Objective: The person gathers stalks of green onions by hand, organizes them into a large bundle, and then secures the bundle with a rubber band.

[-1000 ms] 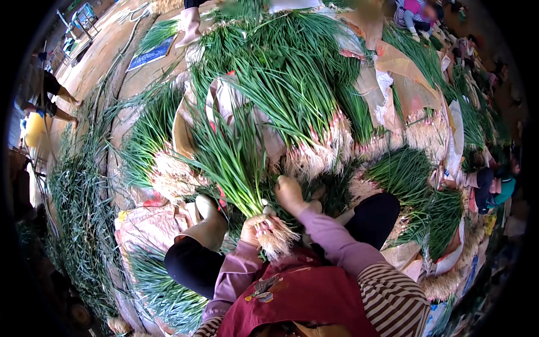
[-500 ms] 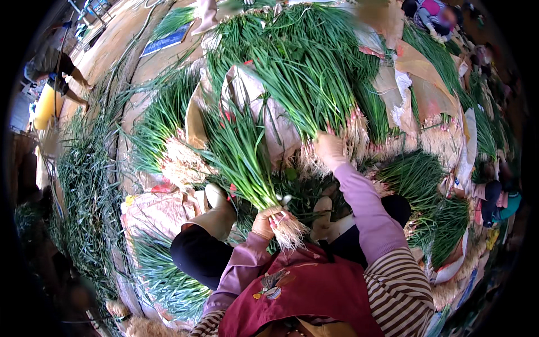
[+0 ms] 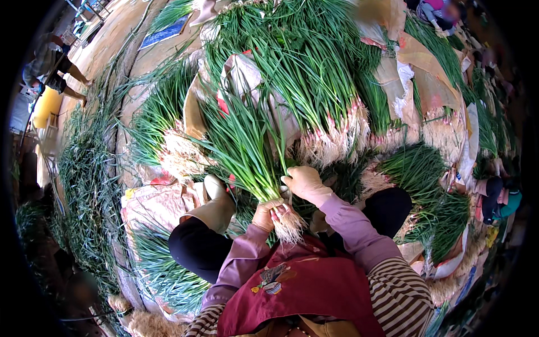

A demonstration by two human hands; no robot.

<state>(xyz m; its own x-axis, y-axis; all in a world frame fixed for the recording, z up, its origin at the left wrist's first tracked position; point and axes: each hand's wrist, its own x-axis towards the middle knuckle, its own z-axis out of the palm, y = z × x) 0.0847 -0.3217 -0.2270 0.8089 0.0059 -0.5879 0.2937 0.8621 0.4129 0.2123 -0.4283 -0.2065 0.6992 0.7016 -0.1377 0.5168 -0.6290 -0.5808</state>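
Just above the root ends, my left hand (image 3: 266,213) in a pale glove grips a bunch of scallions (image 3: 245,163). The long green leaves fan up and to the left, while the pinkish-white roots hang over my apron. Close on its right, my gloved right hand (image 3: 306,184) has its fingers closed around the lower part of a scallion stalk (image 3: 281,149), beside the bunch. Part of that grip is hidden by the fingers. Beyond both hands lies a large pile of scallions (image 3: 314,73), with its roots toward me.
Another scallion pile (image 3: 163,118) lies to the left, beside a folded pale sack (image 3: 163,210). Smaller heaps (image 3: 415,174) sit at the right. My boot (image 3: 213,202) stands left of the bunch. Loose leaves (image 3: 87,185) cover the far left ground. A person (image 3: 53,67) bends near a yellow container (image 3: 47,106).
My right hand has come back from the large pile to beside the bunch, with a scallion stalk in its fingers. My left hand stays on the bunch, nearly in place.
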